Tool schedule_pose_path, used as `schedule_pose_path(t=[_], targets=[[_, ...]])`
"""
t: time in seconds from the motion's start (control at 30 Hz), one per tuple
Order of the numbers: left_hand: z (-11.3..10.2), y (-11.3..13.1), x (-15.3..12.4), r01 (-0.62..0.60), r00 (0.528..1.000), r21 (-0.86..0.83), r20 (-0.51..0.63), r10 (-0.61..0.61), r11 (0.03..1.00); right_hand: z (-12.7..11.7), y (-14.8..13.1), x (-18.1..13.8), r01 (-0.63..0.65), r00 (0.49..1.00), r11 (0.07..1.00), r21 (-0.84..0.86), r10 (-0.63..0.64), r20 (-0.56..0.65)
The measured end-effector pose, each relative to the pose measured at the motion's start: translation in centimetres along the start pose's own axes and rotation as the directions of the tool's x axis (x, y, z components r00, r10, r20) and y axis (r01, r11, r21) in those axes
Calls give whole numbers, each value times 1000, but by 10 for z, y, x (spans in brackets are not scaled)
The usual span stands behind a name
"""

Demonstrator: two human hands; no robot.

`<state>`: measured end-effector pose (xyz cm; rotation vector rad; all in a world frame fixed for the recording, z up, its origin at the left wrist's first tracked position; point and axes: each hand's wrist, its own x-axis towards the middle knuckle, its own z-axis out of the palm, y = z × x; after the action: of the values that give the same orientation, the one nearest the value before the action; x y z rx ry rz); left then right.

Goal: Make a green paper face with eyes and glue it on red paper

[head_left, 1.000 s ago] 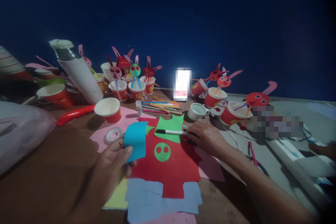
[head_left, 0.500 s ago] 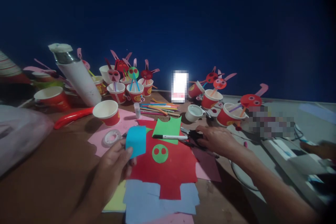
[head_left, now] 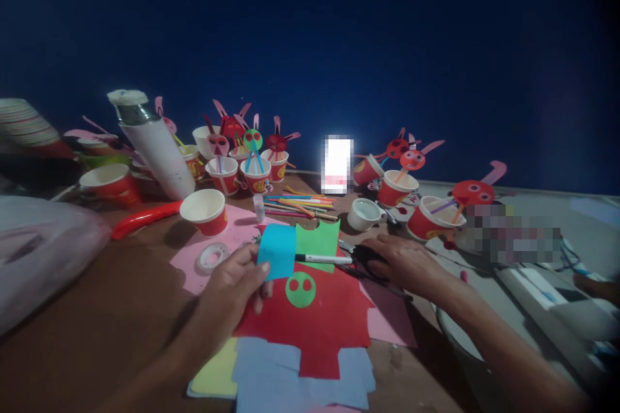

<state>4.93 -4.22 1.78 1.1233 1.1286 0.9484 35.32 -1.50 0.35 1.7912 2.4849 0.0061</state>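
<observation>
My left hand (head_left: 232, 293) pinches a light blue piece of paper (head_left: 277, 250) and holds it up over the red paper sheet (head_left: 314, 313). On that red sheet lies a green paper circle with two red eyes (head_left: 300, 289). My right hand (head_left: 404, 261) lies over black scissors (head_left: 365, 255) at the right edge of the red sheet, fingers curled around the handles. A white marker with a black cap (head_left: 322, 259) rests on a green paper piece (head_left: 320, 237) between my hands.
Pale blue (head_left: 271, 381), pink (head_left: 194, 258) and yellow sheets lie underneath. A tape roll (head_left: 212, 257), a red paper cup (head_left: 206, 211), a leaning white tube (head_left: 152, 145), a glue stick (head_left: 260, 206), coloured straws (head_left: 300, 200) and several cups with paper bunny faces (head_left: 254, 161) crowd the brown table's back.
My left hand carried the blue paper to the right, toward the green piece. My right hand shifted from the marker's end onto the black scissors.
</observation>
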Motion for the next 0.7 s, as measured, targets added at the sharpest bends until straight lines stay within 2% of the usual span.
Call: schedule_pose_path(t=[0.17, 0.27, 0.4, 0.53, 0.7], targets=[[2, -12, 10, 5, 1000, -32, -28, -6, 999, -7, 3, -6, -49, 998, 986, -157, 42, -43], [-2, -21, 13, 11, 999, -75, -41, -14, 997, -12, 3, -12, -93, 996, 975, -203, 93, -6], [-8, -23, 14, -11, 1000, -136, 0, 11, 991, -17, -2, -15, -112, 987, 975, -190, 131, 92], [-12, -22, 14, -17, 1000, -141, 17, 20, 990, -22, -4, -17, -118, 985, 981, -151, 135, 106], [-16, -24, 14, 2, 1000, -153, -3, -2, 988, -28, 18, -25, -134, 984, 987, -84, 142, 106]])
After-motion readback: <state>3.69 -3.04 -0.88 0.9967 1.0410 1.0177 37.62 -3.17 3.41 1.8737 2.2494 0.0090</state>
